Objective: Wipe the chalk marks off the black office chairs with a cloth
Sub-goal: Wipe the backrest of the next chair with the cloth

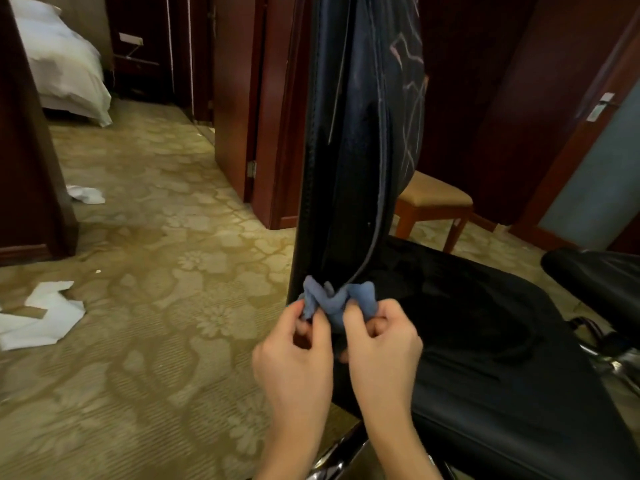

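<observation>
A black office chair stands right in front of me, its tall backrest (360, 133) seen edge-on and its seat (485, 341) spreading to the right. Pale chalk lines (412, 88) cross the backrest's right face. A crumpled blue cloth (337, 299) is held between both hands at the foot of the backrest. My left hand (294, 351) pinches its left end with thumb and fingers. My right hand (381, 341) grips its right end with curled fingers.
A second black chair's armrest (595, 275) shows at the right edge. A wooden stool (433, 199) stands behind the chair. White paper scraps (41, 317) lie on the patterned carpet at left. A bed (65, 64) is at far left, dark wooden doors behind.
</observation>
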`<state>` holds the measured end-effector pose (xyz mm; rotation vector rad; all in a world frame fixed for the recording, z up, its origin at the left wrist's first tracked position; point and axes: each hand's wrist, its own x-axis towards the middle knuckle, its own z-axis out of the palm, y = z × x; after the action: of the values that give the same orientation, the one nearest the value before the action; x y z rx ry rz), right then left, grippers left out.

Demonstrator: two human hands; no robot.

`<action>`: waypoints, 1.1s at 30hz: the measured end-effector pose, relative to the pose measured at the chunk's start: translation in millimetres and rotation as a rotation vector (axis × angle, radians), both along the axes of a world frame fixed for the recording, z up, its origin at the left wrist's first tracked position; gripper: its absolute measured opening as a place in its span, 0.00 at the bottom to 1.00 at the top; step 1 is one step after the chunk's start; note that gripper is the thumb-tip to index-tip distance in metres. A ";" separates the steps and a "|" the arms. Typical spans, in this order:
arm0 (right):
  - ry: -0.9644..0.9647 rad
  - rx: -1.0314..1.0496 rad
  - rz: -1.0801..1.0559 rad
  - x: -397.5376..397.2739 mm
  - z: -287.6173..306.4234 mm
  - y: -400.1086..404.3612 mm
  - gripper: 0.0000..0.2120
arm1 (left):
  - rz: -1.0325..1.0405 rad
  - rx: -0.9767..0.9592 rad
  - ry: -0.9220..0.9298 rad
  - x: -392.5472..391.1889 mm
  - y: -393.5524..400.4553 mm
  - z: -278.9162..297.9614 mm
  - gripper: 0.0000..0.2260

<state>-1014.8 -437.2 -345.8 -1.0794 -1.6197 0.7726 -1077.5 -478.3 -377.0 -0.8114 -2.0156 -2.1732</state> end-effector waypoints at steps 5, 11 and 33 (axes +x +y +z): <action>0.002 0.019 0.031 4.1 8.1 7.5 0.13 | 0.092 -0.140 0.065 4.3 16.3 13.0 0.06; 0.080 0.066 0.040 8.5 30.7 19.5 0.12 | -0.006 0.000 0.008 13.6 27.1 33.7 0.14; -0.657 0.697 -0.044 -13.8 224.3 38.6 0.10 | 0.013 0.206 0.149 -9.2 49.8 155.0 0.19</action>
<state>-1028.6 -398.6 -121.5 -0.8734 -2.1621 -0.2354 -1086.7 -428.5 -222.0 -0.8983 -1.6908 -2.1942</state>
